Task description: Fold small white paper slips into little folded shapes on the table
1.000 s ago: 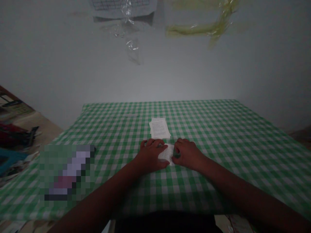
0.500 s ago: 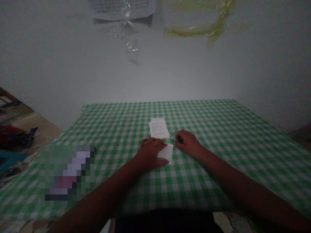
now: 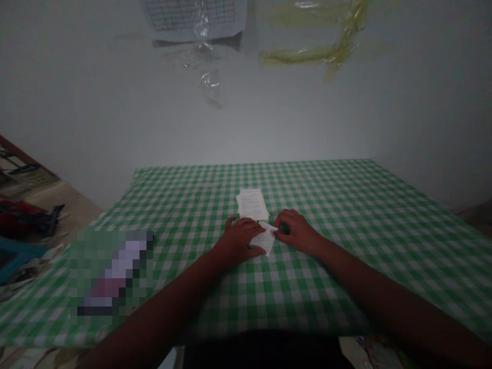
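Note:
A small printed sheet of paper (image 3: 265, 240) lies tilted on the checked tablecloth. Across its left part rests my left hand (image 3: 239, 242), fingers spread and the thumb along the near edge, pressing it down. My right hand (image 3: 295, 229) is at the sheet's upper right corner, thumb and fingers pinched together on it. The gap inside its curled fingers looks dark. Just beyond both hands sits a loose stack of printed papers (image 3: 252, 204), its edges not lined up.
A green and white checked tablecloth (image 3: 326, 200) covers the table, which stands against a pale wall (image 3: 246, 123). To my left lies a blurred-out, phone-like object (image 3: 119, 266). A taped sheet with a grid (image 3: 177, 18) hangs on the wall. Clutter covers the floor at far left.
My right hand has moved left to the small sheet and now pinches its corner. The sheet has turned slightly under my left hand, which stays nearly in place.

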A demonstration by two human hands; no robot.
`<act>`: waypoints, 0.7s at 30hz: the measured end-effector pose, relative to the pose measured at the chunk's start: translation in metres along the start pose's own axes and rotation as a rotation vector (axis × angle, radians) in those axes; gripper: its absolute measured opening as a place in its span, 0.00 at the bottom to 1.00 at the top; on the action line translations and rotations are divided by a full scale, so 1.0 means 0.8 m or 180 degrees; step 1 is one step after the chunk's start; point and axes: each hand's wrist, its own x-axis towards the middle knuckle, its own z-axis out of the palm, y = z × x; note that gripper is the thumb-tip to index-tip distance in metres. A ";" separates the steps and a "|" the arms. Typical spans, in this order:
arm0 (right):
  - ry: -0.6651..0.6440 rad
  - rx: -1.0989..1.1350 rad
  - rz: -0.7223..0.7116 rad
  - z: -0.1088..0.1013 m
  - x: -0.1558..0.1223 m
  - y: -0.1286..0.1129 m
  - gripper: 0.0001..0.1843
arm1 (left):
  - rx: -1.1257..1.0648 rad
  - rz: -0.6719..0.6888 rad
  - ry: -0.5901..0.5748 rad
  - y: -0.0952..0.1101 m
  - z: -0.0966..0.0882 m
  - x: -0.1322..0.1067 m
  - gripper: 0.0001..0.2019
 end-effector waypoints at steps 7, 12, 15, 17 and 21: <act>-0.0027 0.0520 -0.0374 -0.003 -0.006 -0.013 0.03 | -0.0061 0.0066 0.0139 -0.005 0.000 0.001 0.29; -0.0060 0.0531 -0.0784 -0.004 -0.012 -0.022 0.03 | -0.0100 0.0165 0.0313 -0.010 0.002 0.001 0.35; -0.0101 0.0536 -0.0980 -0.005 -0.014 -0.026 0.03 | -0.0133 0.0283 0.0234 -0.012 0.002 0.002 0.34; -0.0177 0.0565 -0.1032 -0.006 -0.016 -0.027 0.05 | -0.0150 0.0303 0.0058 -0.012 0.000 0.002 0.29; -0.0317 0.0724 -0.1112 -0.007 -0.018 -0.027 0.08 | -0.0232 0.0340 -0.0267 -0.011 -0.006 0.004 0.19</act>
